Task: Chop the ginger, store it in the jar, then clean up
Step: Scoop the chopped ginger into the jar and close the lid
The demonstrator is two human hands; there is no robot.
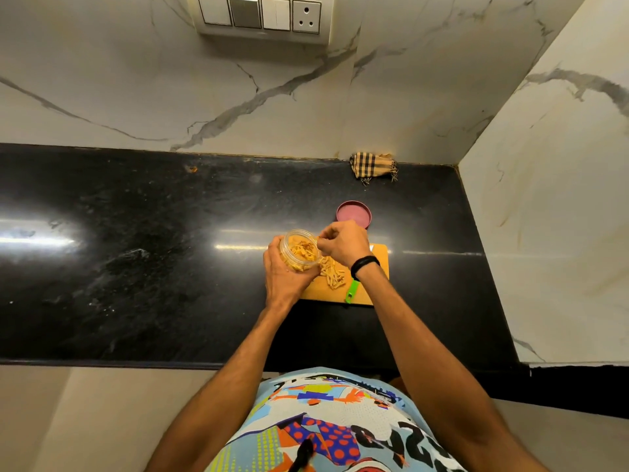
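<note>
Bare countertop (136,250) leftward; lid (353,215), cloth (373,165) behind.

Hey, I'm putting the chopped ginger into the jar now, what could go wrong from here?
The jar looks tilted in your left hand, so what's inside may slide out while your right hand adds more ginger strips. The knife lies on the cutting board just under your right wrist; reaching for the rest, you might bump it or nick yourself.

Most of the knife (352,291) blade is hidden under the right hand (343,245). The bottom of the jar (301,250) is covered by the left hand (284,277). The switches (258,13) are cut off on top.
</note>
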